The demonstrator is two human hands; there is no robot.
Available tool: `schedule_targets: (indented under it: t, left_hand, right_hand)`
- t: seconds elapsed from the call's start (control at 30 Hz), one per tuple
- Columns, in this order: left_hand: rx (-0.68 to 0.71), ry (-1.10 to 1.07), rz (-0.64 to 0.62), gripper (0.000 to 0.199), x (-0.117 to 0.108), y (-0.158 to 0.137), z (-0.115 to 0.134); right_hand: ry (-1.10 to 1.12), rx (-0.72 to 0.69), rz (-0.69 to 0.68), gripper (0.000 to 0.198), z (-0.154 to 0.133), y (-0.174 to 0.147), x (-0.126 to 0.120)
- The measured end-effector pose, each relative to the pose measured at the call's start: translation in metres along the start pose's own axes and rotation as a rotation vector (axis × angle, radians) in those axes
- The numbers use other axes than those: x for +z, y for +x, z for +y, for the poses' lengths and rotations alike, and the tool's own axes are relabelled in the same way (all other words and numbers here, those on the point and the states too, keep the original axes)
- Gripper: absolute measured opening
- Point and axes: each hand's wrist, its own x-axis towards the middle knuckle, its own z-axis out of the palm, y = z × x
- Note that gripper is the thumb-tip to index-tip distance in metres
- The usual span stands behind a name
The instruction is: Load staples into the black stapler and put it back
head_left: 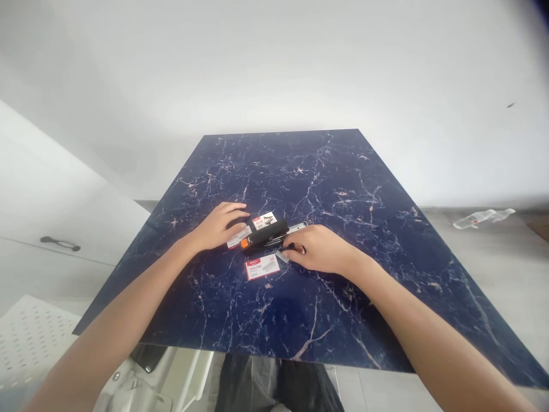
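Note:
A black stapler (268, 233) with an orange end lies on the table, its metal magazine (297, 227) showing on the right. My right hand (319, 247) is closed in a pinch on a small grey strip of staples (282, 256), just in front of the stapler. To the left, my left hand (221, 225) rests open with its fingers apart, by a small red-and-white box (235, 239) partly hidden by the hand and stapler. Another red-and-white box (265, 220) sits behind the stapler. In front of it lies a staple box (261, 267) with a staple strip pictured on it.
The dark blue marbled table (291, 320) has a white wall behind it. A clear plastic bottle (482, 218) lies beyond its right edge. At left are a cabinet handle (60, 244) and a white perforated seat (30, 337). My legs are under the front edge.

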Motion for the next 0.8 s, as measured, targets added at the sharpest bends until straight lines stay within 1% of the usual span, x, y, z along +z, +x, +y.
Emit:
schedule_targets:
  t: [0.13, 0.2, 0.27, 0.37, 0.47, 0.53, 0.67, 0.8]
  left_hand:
    - [0.005, 0.004, 0.001, 0.049, 0.001, 0.001, -0.001]
    - [0.009, 0.007, 0.004, 0.049, 0.002, 0.000, -0.002]
    - [0.007, 0.007, 0.003, 0.049, 0.002, 0.000, -0.002]
    - [0.002, 0.005, 0.002, 0.048, 0.002, 0.000, -0.002]
    - [0.007, 0.003, 0.004, 0.047, 0.002, 0.000, -0.003]
    - [0.010, 0.002, 0.005, 0.047, 0.002, 0.000, -0.003]
    - [0.015, 0.014, 0.006, 0.046, 0.002, 0.000, -0.003]
    - [0.036, 0.028, 0.000, 0.044, 0.001, 0.000, -0.004]
  right_hand:
    - [0.060, -0.044, -0.031, 0.010, -0.005, 0.000, 0.002]
    - [0.078, -0.068, -0.014, 0.009, -0.005, 0.000, 0.004]
    - [0.074, -0.087, 0.001, 0.012, -0.004, 0.000, 0.006]
    - [0.007, -0.083, 0.027, 0.015, -0.001, -0.001, 0.005]
    - [-0.088, -0.077, 0.055, 0.012, 0.001, -0.002, 0.001]
    - [-0.101, -0.074, 0.072, 0.009, 0.001, -0.004, -0.002]
    - [-0.024, -0.052, 0.143, 0.006, 0.002, -0.006, -0.009]
    - [0.052, -0.032, 0.247, 0.012, 0.012, -0.006, -0.014]
